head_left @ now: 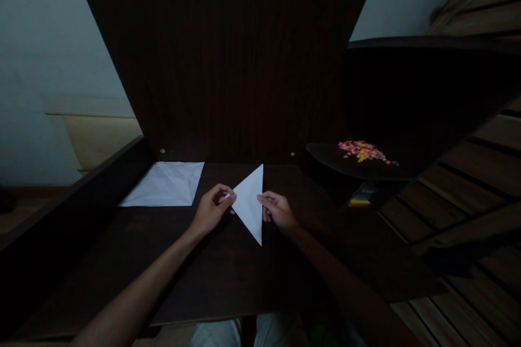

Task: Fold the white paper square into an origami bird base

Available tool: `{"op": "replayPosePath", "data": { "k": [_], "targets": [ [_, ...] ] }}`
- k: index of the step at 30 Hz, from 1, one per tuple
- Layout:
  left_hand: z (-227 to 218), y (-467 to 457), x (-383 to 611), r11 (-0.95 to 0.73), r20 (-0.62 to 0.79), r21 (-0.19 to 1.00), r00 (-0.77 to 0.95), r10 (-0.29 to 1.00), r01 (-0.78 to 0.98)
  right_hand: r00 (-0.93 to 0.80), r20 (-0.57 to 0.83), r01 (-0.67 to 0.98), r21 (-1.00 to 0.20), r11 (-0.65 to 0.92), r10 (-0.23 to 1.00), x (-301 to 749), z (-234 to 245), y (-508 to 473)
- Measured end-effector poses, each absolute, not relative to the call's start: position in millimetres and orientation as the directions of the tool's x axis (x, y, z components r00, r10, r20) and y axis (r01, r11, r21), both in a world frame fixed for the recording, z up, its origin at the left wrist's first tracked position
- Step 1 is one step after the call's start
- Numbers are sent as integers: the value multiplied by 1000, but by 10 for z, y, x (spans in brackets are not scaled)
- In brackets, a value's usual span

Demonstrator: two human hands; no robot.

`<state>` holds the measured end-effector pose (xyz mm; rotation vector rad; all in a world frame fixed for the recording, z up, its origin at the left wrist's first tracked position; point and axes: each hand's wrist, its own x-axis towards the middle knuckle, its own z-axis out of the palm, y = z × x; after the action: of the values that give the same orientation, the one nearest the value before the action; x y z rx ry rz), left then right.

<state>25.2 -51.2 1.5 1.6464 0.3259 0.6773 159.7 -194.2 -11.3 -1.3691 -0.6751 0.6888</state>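
Note:
A white sheet of paper folded into a triangle (251, 203) is held between both hands above the dark desk. My left hand (214, 206) pinches its left corner with thumb and fingers. On the opposite side, my right hand (279, 210) grips the long straight edge near its middle, thumb on the near face and fingers behind. One sharp point of the triangle faces away from me and another faces towards me. To the left of my left hand, a creased white sheet of paper (165, 184) lies on the desk.
The dark wooden desk (203, 282) has a raised side board (73, 233) on the left and a tall back panel (244, 65). Small colourful pieces (363, 150) lie heaped on a rounded shelf (325, 156) at the right. Beneath it is a yellow-orange edged item (360, 202).

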Motion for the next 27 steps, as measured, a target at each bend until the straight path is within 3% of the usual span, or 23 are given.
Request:
{"op": "replayPosePath", "data": {
  "k": [4,7,11,20,27],
  "targets": [
    [45,-529,198,-545,424,829,776,468,-124,655,42,-38,-995,88,755,1602,-111,-1939],
    [63,-541,157,-581,441,793,831,339,-184,660,38,-68,-992,110,750,1612,-125,-1938],
    [62,-535,144,-503,444,817,864,239,-281,659,29,-148,-975,168,752,1632,-141,-1943],
    [103,-532,173,-370,320,912,873,368,-178,645,9,-278,-929,245,764,1637,-108,-1941],
    [108,-540,187,-331,266,936,862,432,-123,620,23,-248,-942,224,784,1635,-125,-1951]
  ]
}}
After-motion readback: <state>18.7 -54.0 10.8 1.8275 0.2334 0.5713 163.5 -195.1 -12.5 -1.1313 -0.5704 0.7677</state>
